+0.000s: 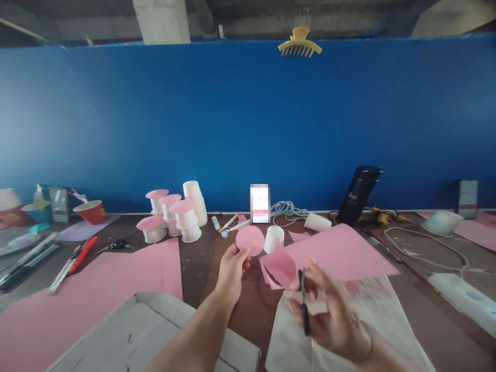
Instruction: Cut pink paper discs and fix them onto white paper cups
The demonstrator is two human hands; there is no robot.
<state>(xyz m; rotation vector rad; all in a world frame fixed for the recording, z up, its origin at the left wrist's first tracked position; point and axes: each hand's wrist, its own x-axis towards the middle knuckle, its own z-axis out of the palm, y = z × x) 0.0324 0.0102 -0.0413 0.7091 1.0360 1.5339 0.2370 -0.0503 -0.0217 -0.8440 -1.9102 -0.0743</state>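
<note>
My left hand pinches a round pink paper disc by its lower edge, thumb in front. Just right of the disc, a white paper cup stands upside down. My right hand, a little blurred, holds scissors with dark handles; their blades are hard to make out. Beyond the scissors lies a curled pink paper piece with a rounded edge, near a large pink sheet. White cups topped with pink discs stand in a group at the back left.
A large pink sheet and a white board cover the left front. A red utility knife and keys lie leftward. A phone stands against the blue partition. A dark flask and cables are rightward.
</note>
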